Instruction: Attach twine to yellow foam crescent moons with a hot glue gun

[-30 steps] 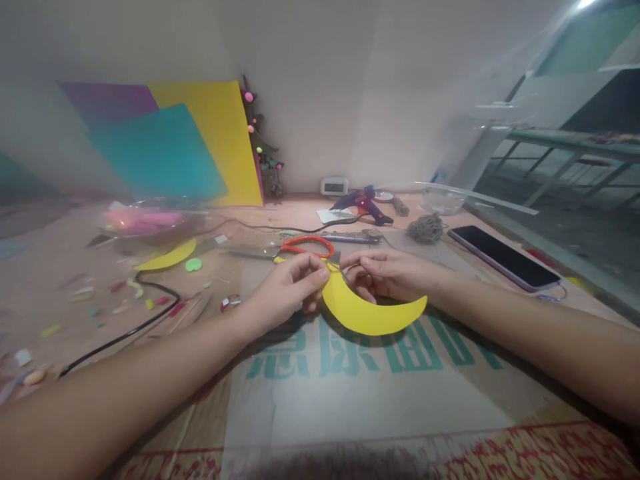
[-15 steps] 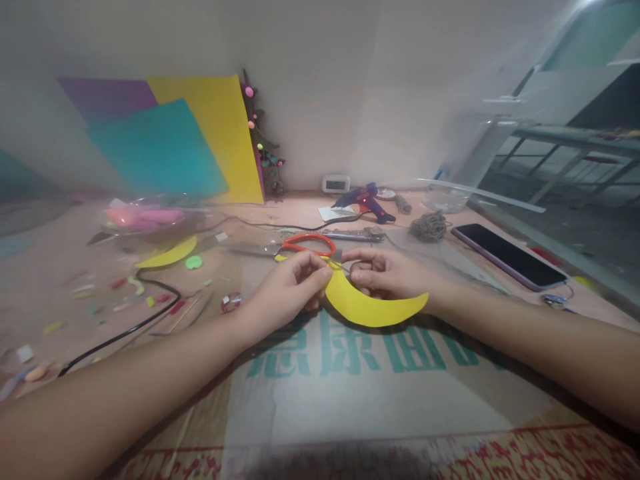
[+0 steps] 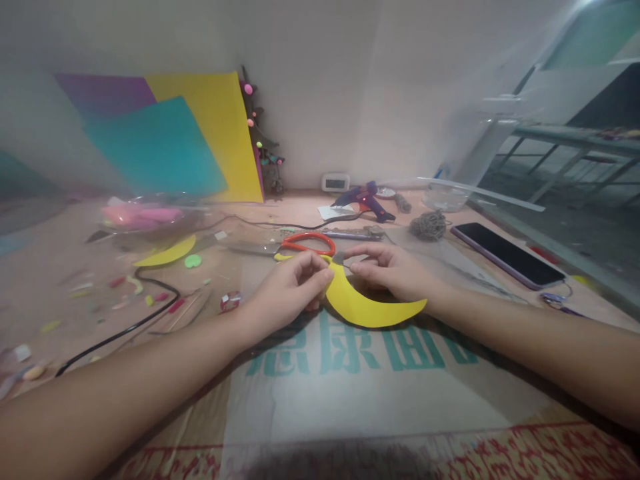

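Observation:
A yellow crescent cut-out point(image 3: 373, 310) hangs over the table covering in front of me. My left hand point(image 3: 300, 283) pinches its upper left tip between thumb and fingers. Just right of that tip, my right hand point(image 3: 383, 267) has its fingers bent toward a thin strand of grey twine point(image 3: 346, 265); the contact is small and partly hidden. Behind my left hand lie scissors with a red-orange handle loop point(image 3: 309, 243), their blades pointing left. A ball of grey twine point(image 3: 429, 226) sits beyond my right hand.
A glue gun point(image 3: 365, 200) with a lit red light and a small digital clock point(image 3: 335, 182) stand at the back. A phone point(image 3: 507, 255) lies right. Left are a second yellow cut-out point(image 3: 167, 253), a black cable point(image 3: 125, 330) and scattered scraps. Coloured sheets point(image 3: 155, 147) lean on the wall.
My right hand has shifted slightly up, and its thumb has moved away from the crescent's edge. My left hand keeps its pinch; the crescent has barely moved.

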The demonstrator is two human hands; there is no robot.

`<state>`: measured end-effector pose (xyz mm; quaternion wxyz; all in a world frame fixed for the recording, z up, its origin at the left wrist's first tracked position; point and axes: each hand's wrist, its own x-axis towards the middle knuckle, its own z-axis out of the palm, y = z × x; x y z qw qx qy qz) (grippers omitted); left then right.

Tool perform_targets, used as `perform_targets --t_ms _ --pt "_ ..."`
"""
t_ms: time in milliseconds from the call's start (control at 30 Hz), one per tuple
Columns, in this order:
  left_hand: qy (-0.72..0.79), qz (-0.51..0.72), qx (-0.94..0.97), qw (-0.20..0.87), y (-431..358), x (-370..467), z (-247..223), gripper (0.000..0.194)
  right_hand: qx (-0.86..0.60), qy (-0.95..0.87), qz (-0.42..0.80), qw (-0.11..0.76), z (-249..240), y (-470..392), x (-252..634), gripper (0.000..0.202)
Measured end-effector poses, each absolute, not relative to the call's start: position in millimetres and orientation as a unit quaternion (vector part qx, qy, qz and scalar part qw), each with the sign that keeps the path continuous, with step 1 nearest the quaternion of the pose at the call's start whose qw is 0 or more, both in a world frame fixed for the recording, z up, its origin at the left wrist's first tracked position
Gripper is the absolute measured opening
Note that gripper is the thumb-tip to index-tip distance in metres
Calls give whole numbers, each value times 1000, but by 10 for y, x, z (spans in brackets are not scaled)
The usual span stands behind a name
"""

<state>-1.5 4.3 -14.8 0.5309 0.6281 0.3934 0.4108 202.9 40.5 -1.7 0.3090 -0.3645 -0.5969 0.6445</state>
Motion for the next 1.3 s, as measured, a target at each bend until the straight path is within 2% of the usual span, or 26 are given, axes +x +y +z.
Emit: perform_targets --t_ms 233,500,700,900,1300 --pt "394 405 630 533 38 -13 -161 23 -369 -646 585 323 -14 456 2073 36" --pt "392 402 641 523 33 -20 -177 20 -363 -644 591 322 -61 461 2080 33" --pt "405 402 646 507 43 -17 -179 19 -299 -641 618 344 -58 483 2090 42" --pt "410 386 662 495 54 -29 -198 20 -257 -625 674 298 -71 446 2062 52" --pt "406 375 665 503 46 -25 -193 22 -356 -632 604 330 -121 468 2063 33"
